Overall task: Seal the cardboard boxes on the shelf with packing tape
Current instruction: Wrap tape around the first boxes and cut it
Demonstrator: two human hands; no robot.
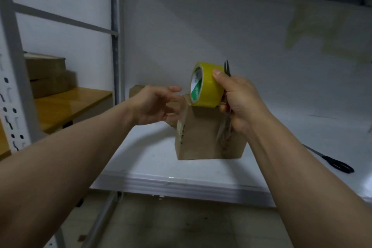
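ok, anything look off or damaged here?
The cardboard box looks worn: wrinkled old tape on its front face, scuffed left edge. The right hand grips the yellow tape roll and scissors together, points up. A second pair of scissors lies on the shelf.

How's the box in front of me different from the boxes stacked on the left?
The cardboard box stands tall on the white shelf; the stacked boxes lie flat on a wooden shelf. The right hand holds the yellow tape roll at the cardboard box's top; no hand is near the stacked boxes. Both are brown cardboard.
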